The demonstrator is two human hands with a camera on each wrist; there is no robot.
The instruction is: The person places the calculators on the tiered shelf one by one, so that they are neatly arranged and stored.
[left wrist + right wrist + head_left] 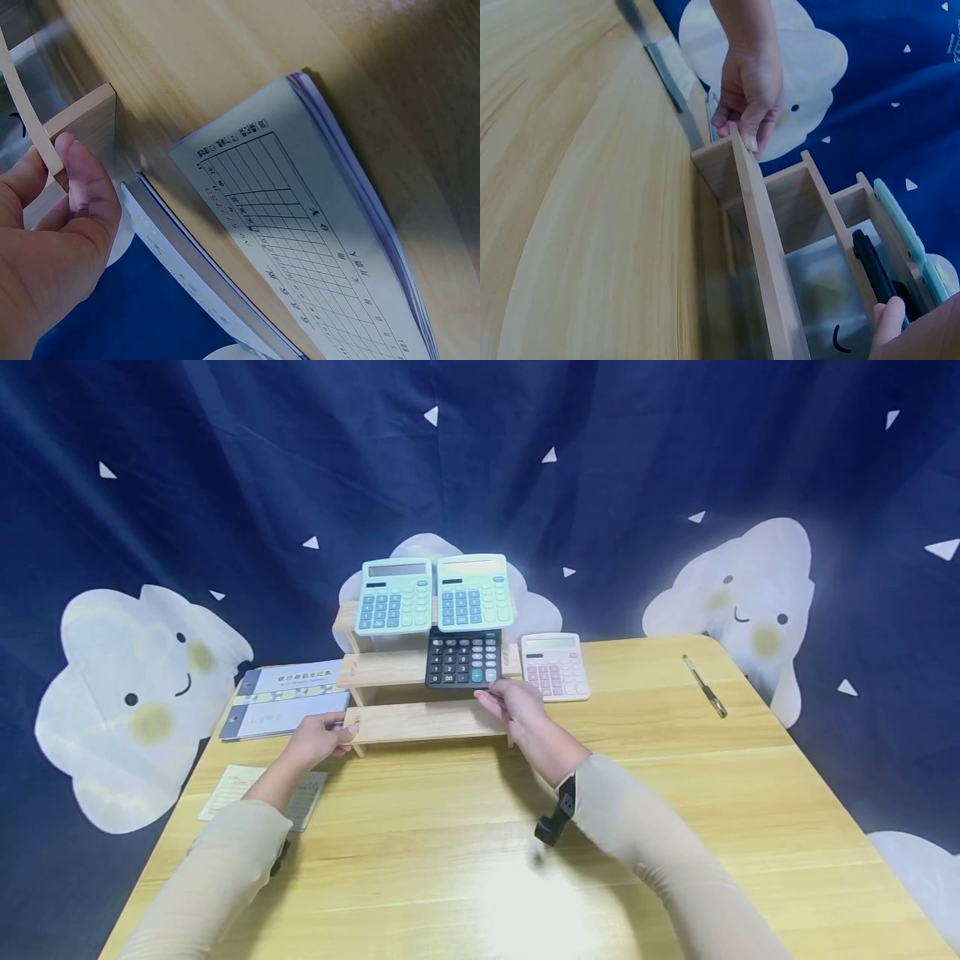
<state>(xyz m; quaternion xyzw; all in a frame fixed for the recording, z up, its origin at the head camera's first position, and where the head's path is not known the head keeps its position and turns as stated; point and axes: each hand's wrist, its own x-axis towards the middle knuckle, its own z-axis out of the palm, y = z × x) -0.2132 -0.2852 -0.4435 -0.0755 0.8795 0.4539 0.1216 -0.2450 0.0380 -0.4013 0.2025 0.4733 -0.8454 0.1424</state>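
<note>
I see a three-tier wooden rack (386, 669) on the surface (405, 835), two mint-green calculators (393, 596) up top, a black calculator (462, 658) at its middle tier. Both arms (660, 839) reach forward; the left hand (317, 741) pinches the bottom shelf's (423, 722) left end, the right hand (521, 707) pinches the black calculator's lower-right corner.

Four desktop calculators (462, 652), one three-tier wooden rack (427, 724)
Two mint-green calculators (476, 593), one black calculator (459, 662), one pink-and-white calculator (555, 668); one ledger (288, 714), one form pad (277, 202), one pen (703, 684)
</note>
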